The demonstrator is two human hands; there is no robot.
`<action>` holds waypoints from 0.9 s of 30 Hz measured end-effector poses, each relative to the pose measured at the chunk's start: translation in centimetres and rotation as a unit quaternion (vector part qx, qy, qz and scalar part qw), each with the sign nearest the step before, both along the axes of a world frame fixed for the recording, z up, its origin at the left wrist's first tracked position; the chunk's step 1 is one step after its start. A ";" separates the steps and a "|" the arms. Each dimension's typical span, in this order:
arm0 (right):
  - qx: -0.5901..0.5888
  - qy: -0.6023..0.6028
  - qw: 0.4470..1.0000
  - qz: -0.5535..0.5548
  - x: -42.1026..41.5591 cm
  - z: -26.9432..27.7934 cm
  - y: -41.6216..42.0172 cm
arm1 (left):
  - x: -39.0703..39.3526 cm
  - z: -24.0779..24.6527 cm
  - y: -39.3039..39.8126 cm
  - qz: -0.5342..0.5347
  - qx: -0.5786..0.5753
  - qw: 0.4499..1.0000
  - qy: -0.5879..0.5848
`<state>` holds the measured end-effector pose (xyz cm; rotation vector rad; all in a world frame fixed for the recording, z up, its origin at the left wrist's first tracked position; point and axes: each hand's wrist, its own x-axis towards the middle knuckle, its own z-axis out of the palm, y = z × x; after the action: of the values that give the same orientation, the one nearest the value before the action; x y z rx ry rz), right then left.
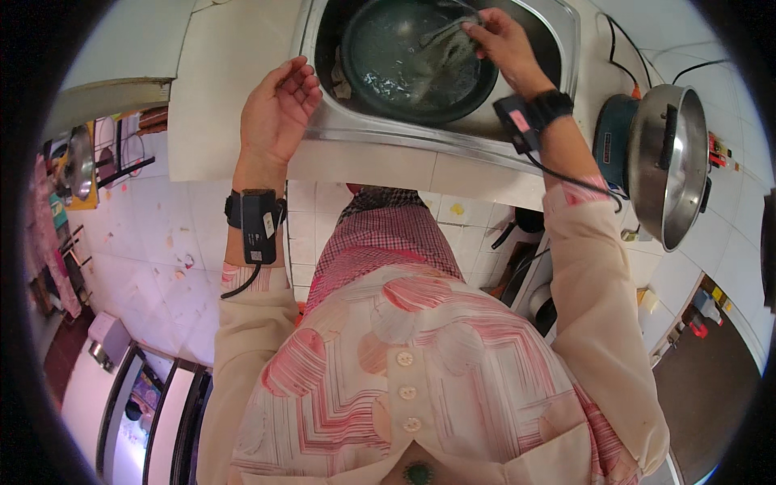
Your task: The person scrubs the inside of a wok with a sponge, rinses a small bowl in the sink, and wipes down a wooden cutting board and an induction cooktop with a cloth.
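Observation:
A dark green round basin (388, 79) holding cloudy water stands in the stainless steel sink (424, 140). Over the basin's right part, my right hand (498, 45) pinches the upper end of a wet, grayish-green cloth (451, 45), whose lower part hangs into the water. My left hand (288, 97) is raised beside the sink's left rim, palm turned up and inward, fingers slightly curled and holding nothing. A small light-colored thing (341, 82) lies between the basin and the sink's left wall; what it is cannot be told.
The pale tiled counter (236, 36) surrounds the sink. To the right, a large steel pan (667, 170) with black handles stands on its side against a dark teal device (615, 142) with a cable. Below the counter at right is a black-handled pan (526, 221).

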<state>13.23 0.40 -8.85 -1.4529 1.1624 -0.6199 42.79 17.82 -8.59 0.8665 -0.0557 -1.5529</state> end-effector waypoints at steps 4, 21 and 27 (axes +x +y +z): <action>0.000 0.214 0.975 0.065 1.2 -6.9 -0.9 | 0.1 -0.1 0.2 -0.005 0.000 1.000 0.010; -0.029 0.034 0.984 0.171 -0.5 6.4 3.8 | -12.0 -0.1 -7.1 -0.150 0.022 0.986 0.071; 0.142 -0.222 0.960 -0.091 -3.0 3.2 6.4 | -14.2 -1.9 -8.1 -0.159 -0.292 0.598 -0.729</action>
<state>10.22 6.81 -5.65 -0.9077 0.9836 -0.8209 28.61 9.68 -10.49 1.3723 -1.8863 -0.5723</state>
